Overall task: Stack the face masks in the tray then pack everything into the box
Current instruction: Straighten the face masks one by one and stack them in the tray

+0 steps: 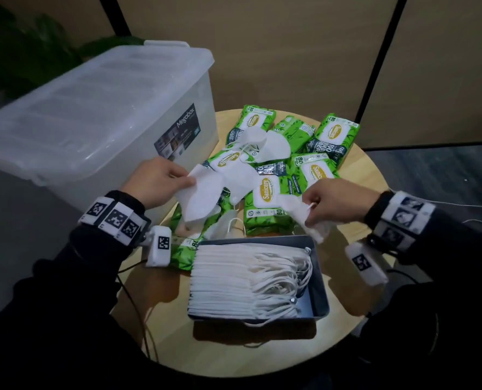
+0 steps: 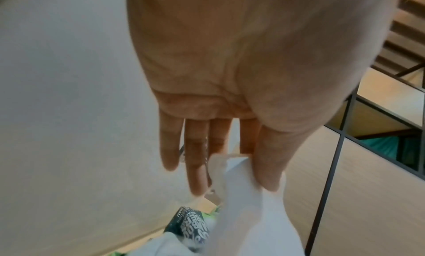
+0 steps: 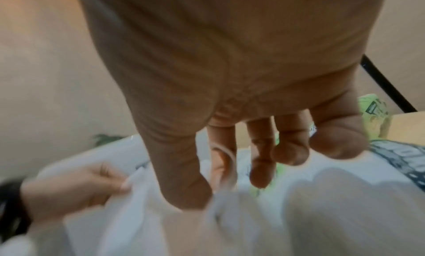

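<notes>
A grey tray [image 1: 320, 288] near the table's front holds a row of several white face masks [image 1: 234, 280]. My left hand [image 1: 161, 181] pinches a white folded mask [image 1: 200, 195] by its edge, above the wipes; the left wrist view shows the thumb [image 2: 269, 169] and fingers pressed on that mask [image 2: 250, 214]. My right hand [image 1: 332, 204] pinches another white mask [image 1: 304, 215] and its ear loop, just behind the tray's far right corner. More loose masks [image 1: 265, 147] lie on the green wipe packs [image 1: 270, 204]. The clear lidded box [image 1: 99, 114] stands at the left.
Several green wipe packs [image 1: 335, 136] cover the back of the round wooden table [image 1: 361, 175]. Cables [image 1: 138, 305] hang off its left front edge. Brown wall panels with black frames [image 1: 380, 66] stand behind; a plant [image 1: 23, 52] is behind the box.
</notes>
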A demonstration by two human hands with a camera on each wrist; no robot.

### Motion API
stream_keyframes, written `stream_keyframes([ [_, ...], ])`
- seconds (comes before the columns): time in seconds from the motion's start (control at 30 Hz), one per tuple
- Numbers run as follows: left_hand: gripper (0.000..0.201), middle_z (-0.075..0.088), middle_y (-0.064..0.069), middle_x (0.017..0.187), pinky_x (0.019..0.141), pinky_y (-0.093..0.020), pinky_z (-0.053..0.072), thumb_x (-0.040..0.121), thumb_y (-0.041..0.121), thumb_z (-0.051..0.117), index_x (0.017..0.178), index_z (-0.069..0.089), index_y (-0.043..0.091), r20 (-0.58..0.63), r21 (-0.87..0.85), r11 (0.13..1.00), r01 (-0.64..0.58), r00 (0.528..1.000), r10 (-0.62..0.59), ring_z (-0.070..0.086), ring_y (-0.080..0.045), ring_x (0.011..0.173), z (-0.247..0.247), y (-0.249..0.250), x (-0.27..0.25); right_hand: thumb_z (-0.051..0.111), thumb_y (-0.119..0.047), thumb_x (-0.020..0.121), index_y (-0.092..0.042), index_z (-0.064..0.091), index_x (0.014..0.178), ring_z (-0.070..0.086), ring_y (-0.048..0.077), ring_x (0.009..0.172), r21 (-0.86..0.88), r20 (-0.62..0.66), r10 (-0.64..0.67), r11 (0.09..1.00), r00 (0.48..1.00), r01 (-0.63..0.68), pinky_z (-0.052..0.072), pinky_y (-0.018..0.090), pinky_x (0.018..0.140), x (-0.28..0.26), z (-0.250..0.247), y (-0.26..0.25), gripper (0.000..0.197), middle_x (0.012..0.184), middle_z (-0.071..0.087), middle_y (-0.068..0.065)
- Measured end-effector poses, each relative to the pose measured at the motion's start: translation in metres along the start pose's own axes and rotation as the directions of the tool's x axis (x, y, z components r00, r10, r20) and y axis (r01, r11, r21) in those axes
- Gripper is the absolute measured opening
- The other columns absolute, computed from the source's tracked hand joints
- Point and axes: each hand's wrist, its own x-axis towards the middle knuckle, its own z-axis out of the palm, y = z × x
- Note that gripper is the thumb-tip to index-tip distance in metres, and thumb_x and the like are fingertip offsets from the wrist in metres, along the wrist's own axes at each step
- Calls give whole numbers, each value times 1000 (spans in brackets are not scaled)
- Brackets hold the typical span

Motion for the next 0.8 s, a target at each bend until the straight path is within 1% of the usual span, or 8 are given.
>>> stream_keyframes([
  [0.07,24,72,-4,79,75,-37,49,94,37,71,83,78,17,-52,-97,994,-39,998,35,65,-23,81,1,2,-1,80,-10,81,-17,57,65,51,17,62,346,-13,9,938,1000,-4,45,31,59,-2,-14,-1,29,66,56,3],
  [0.17,27,60,10,64,65,-31,40,92,31,74,69,67,18,-106,-252,967,-37,994,10,54,-14,67,2,9,0,81,-1,81,-13,60,82,57,19,62,678,-41,45,735,998,-5,53,36,57,2,-21,-6,24,66,58,4],
  [0.37,27,62,2,75,62,-30,50,90,14,74,69,60,22,-54,-692,720,52,991,-123,60,-17,72,13,21,4,89,-7,76,-10,53,111,54,25,67,759,-204,222,651,954,10,43,31,47,34,-8,-23,50,77,58,13],
  [0.5,13,69,-4,86,48,-23,48,93,7,69,94,62,19,-19,-772,627,104,982,-187,64,-16,64,19,29,3,80,-17,87,-15,62,100,63,25,63,794,5,149,600,989,-95,50,33,54,43,-5,-29,23,85,71,15],
  [0.57,37,70,-6,94,59,-31,56,93,0,65,119,58,25,-32,-741,663,105,981,-191,69,-18,69,21,27,2,76,-28,92,-12,70,99,70,25,72,786,154,113,589,982,-190,52,33,63,45,-4,-31,18,104,78,15],
  [0.63,65,63,-7,98,72,-38,56,90,-5,61,133,49,42,-50,-647,759,70,990,-133,67,-22,80,23,24,2,73,-35,94,-7,74,105,71,24,71,772,153,172,594,973,-226,52,31,63,50,0,-32,31,100,78,12],
  [0.7,73,55,-3,105,78,-38,55,89,-6,59,131,51,53,-27,-565,823,59,996,-90,61,-20,94,24,21,4,77,-45,89,-3,72,104,69,24,66,748,69,237,631,969,-207,52,32,60,57,4,-35,46,88,74,10],
  [0.8,68,52,-1,104,79,-33,52,88,-2,63,130,57,52,30,-461,884,80,997,-75,56,-18,93,26,18,7,80,-69,71,-11,55,86,54,26,68,686,-35,280,705,959,-180,45,34,59,66,6,-39,65,82,54,8],
])
